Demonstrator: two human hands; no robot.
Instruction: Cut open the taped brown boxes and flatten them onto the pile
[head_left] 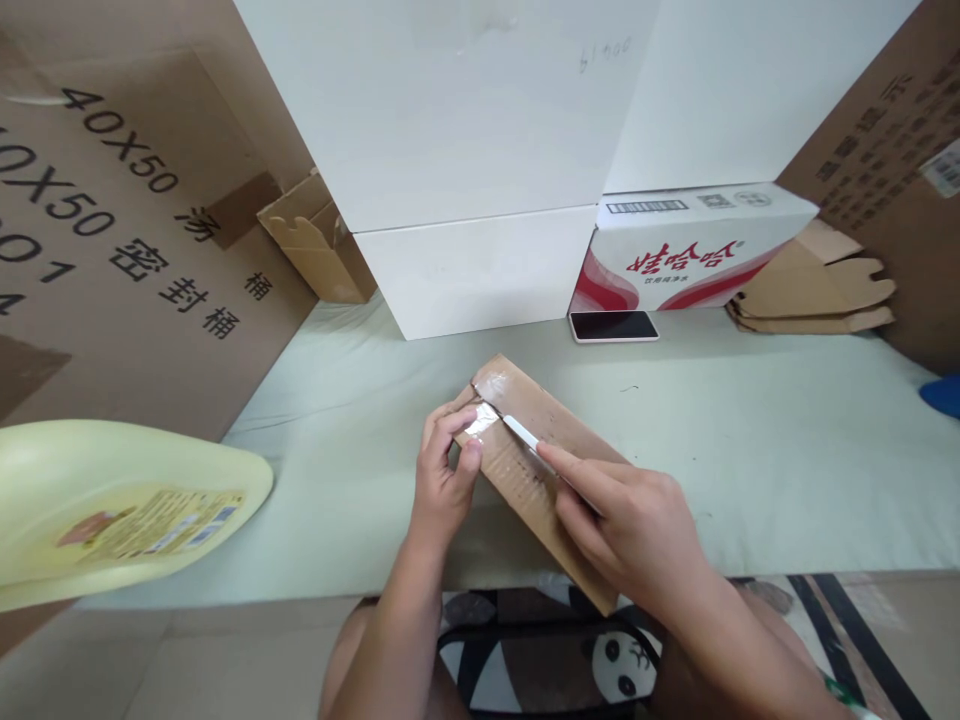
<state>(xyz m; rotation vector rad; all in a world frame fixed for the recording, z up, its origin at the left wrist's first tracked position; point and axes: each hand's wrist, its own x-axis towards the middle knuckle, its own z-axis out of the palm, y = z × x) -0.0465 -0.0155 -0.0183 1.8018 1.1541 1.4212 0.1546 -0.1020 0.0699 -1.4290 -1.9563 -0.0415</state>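
A narrow brown cardboard box (551, 425) lies slantwise in front of me, its far-left end covered with clear tape (482, 418) along the seam. My left hand (444, 475) grips that end, fingers on the far side and thumb on top. In my right hand (630, 520) is a knife (520, 433) with a thin, pale blade, the index finger stretched along it. The blade's tip rests at the seam beside the tape. My right fingers hide the handle, and that hand also lies over the near part of the box.
Large white boxes (480, 270) stand at the back, beside a red-and-white carton (690, 250). A phone (613, 326) lies before them. Folded cardboard (817, 290) is at right, an open small carton (322, 240) at left. A yellow bottle (135, 510) juts in on the pale green cloth (787, 450).
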